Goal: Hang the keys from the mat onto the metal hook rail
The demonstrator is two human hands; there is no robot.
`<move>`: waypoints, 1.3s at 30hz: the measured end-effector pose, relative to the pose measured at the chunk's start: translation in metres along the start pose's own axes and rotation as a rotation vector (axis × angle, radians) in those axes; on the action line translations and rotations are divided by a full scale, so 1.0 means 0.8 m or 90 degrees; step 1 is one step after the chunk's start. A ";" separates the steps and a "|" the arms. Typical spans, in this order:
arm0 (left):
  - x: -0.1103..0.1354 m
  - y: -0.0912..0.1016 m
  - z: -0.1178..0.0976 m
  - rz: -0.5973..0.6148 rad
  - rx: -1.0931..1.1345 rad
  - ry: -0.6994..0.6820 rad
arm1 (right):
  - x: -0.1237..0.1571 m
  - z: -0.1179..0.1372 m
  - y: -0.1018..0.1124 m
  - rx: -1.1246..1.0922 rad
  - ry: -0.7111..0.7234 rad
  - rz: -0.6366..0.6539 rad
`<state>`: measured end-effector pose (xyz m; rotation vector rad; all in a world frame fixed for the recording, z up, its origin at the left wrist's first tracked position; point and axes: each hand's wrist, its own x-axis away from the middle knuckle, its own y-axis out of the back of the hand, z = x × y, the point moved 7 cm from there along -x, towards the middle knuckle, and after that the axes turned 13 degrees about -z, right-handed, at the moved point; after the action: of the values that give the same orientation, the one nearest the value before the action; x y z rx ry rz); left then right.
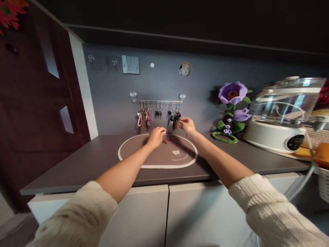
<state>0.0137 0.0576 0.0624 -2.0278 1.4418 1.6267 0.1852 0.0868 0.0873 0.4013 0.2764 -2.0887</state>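
My left hand (156,137) is over the brown mat (136,151), its fingers curled together. Whatever it may hold is hidden. A small red item with metal-looking parts (166,141) lies on the mat just right of it. My right hand (188,127) is raised by the wall, thumb and fingers pinched at the edge of the rightmost bunch of keys (177,118). These keys hang from a clear rail (158,101) on the wall. Further left on the rail are a middle bunch of keys (158,114) and a bunch with pink and red tags (144,118).
On the right of the dark counter (77,161) stand a purple crocheted flower (232,94) and a white appliance with a clear top (272,133). A dark shelf (180,27) overhangs the wall. Switches (131,64) and hooks (114,62) are at upper left, beside a dark red door (33,103).
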 end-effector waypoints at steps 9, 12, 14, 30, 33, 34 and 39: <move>0.005 -0.008 0.008 0.106 -0.067 -0.007 | 0.060 -0.042 -0.018 0.080 0.011 0.238; 0.008 -0.015 0.016 0.138 -0.081 -0.011 | 0.066 -0.043 -0.026 0.162 0.084 0.275; 0.010 -0.020 0.020 0.158 -0.082 -0.019 | 0.068 -0.042 -0.030 0.216 0.134 0.285; 0.014 -0.016 0.009 0.186 -0.059 -0.033 | 0.068 -0.043 -0.033 0.366 0.250 0.291; 0.012 -0.011 0.008 0.158 -0.028 0.004 | 0.070 -0.040 -0.033 0.342 0.245 0.295; 0.012 -0.010 0.009 0.147 -0.009 0.023 | 0.071 -0.039 -0.032 0.333 0.241 0.294; 0.015 -0.011 0.013 0.119 0.144 0.159 | 0.070 -0.035 -0.031 0.273 0.214 0.288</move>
<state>0.0125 0.0620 0.0448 -2.0733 1.8564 1.2328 0.1412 0.0656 0.0404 0.9799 -0.0722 -1.6169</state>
